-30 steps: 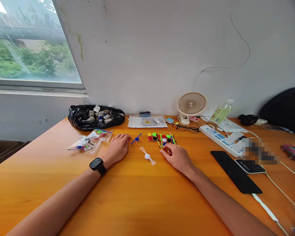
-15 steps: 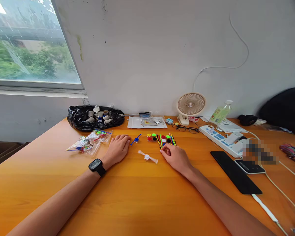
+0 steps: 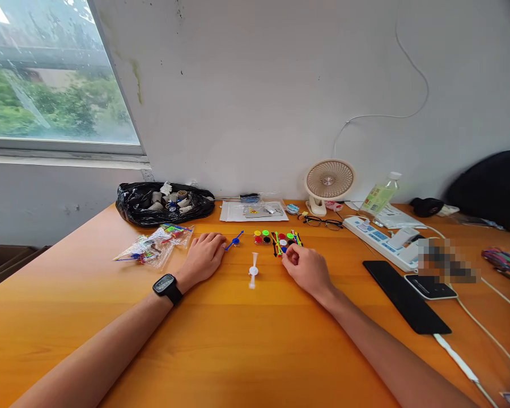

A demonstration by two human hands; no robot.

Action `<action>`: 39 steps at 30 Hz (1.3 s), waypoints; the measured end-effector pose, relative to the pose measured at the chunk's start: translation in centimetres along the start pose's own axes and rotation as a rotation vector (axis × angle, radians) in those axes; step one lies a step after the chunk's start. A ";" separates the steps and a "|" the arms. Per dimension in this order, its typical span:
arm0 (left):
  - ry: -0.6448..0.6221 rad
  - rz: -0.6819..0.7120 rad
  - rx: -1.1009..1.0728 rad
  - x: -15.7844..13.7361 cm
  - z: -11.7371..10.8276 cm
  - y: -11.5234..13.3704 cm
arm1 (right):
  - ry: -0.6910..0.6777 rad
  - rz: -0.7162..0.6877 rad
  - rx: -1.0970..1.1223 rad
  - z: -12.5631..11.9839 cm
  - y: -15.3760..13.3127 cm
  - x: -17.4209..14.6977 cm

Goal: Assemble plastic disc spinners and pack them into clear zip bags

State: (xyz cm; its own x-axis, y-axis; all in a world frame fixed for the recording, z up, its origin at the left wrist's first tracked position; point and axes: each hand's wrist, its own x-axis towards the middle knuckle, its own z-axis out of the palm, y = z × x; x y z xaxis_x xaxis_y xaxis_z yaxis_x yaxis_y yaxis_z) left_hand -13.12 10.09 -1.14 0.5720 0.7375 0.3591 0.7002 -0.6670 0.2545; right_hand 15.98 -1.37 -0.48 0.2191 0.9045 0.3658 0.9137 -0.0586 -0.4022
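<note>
In the middle of the desk a white arrow spinner (image 3: 254,271) stands on its round base, its pointer smeared by motion. My left hand (image 3: 204,256) lies flat and open on the wood, its fingertips close to a blue arrow spinner (image 3: 236,242). To the right of the white spinner rests my right hand (image 3: 308,269), fingers curled in toward the thumb, with no object visible in them. Just beyond its fingertips are several coloured arrow pointers (image 3: 277,243) and round coloured bases (image 3: 283,237), partly hidden by the hand.
A clear bag of spinner parts (image 3: 155,247) lies left of my left hand. Behind are a black plastic bag (image 3: 127,207), white papers (image 3: 233,212), a small fan (image 3: 329,181) and glasses (image 3: 323,221). A power strip (image 3: 378,241) and a black phone-like slab (image 3: 403,294) lie right.
The white spinner's pointer has turned from a slanted to a nearly upright line. My right hand has drawn slightly right, its fingers more curled. My left hand has stayed put.
</note>
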 end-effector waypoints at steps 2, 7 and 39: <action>0.001 -0.001 0.003 0.0 0.0 0.0 | 0.025 -0.019 0.025 0.1 0.0 0.0; 0.021 0.003 -0.012 0.0 0.3 -0.2 | 0.086 -0.048 0.032 0.5 0.0 0.1; -0.010 0.007 -0.019 -0.1 0.0 0.0 | -0.175 -0.244 -0.211 0.1 -0.9 -0.2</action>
State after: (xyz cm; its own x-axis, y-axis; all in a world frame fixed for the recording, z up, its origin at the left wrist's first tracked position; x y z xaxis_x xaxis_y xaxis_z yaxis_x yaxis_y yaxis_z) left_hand -13.13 10.01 -1.14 0.5811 0.7338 0.3519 0.6879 -0.6740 0.2694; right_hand 15.03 -1.43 -0.28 -0.0595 0.9601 0.2733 0.9864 0.0986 -0.1317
